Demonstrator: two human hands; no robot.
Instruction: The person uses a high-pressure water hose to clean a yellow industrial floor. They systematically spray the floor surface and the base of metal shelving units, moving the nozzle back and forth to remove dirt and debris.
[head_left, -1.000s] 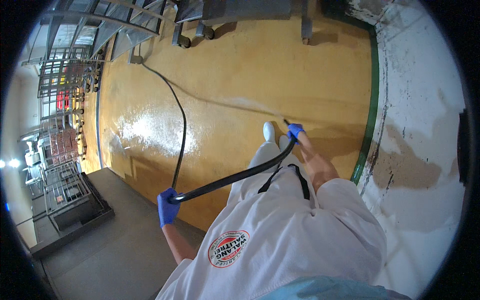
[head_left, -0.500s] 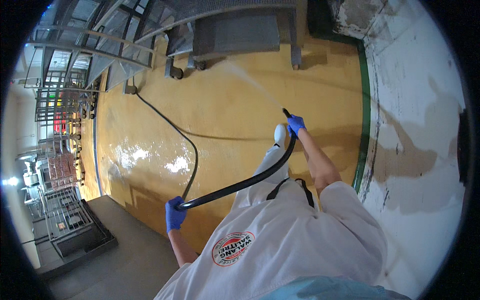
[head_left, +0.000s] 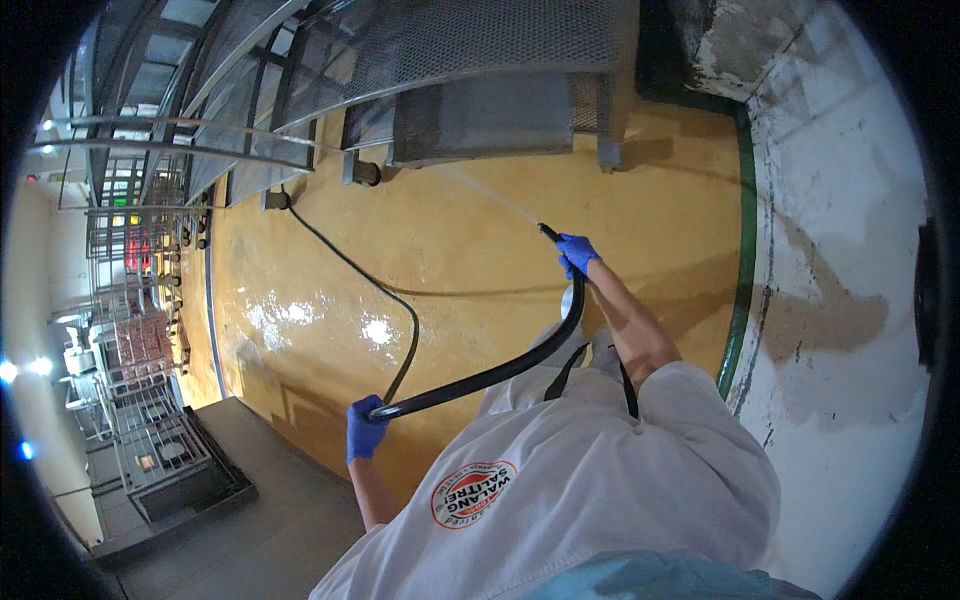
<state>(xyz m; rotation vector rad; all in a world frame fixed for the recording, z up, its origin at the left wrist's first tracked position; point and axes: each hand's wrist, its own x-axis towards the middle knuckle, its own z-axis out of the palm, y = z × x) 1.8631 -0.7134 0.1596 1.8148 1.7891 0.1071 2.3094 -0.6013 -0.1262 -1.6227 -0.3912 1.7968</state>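
Note:
A black hose (head_left: 490,374) runs between my two blue-gloved hands. My right hand (head_left: 577,255) is closed around its front end, just behind the dark nozzle (head_left: 549,232). From the nozzle a thin spray of water (head_left: 490,195) shoots forward and left, toward the floor under the metal rack (head_left: 480,115). My left hand (head_left: 366,428) grips the hose farther back, at the lower left. Beyond that hand the hose trails over the yellow floor (head_left: 480,240) to a caster beneath the racks.
Wheeled metal racks (head_left: 230,150) stand along the far side. A white, stained wall (head_left: 830,260) with a green base strip (head_left: 745,250) rises on the right. At the left lies a grey surface (head_left: 280,490) beside a metal frame (head_left: 165,460). Wet patches (head_left: 375,330) shine on the floor.
The racks now appear closer and lower in view. The nozzle has swung a little left, and its spray with it. Both hands keep their hold on the hose.

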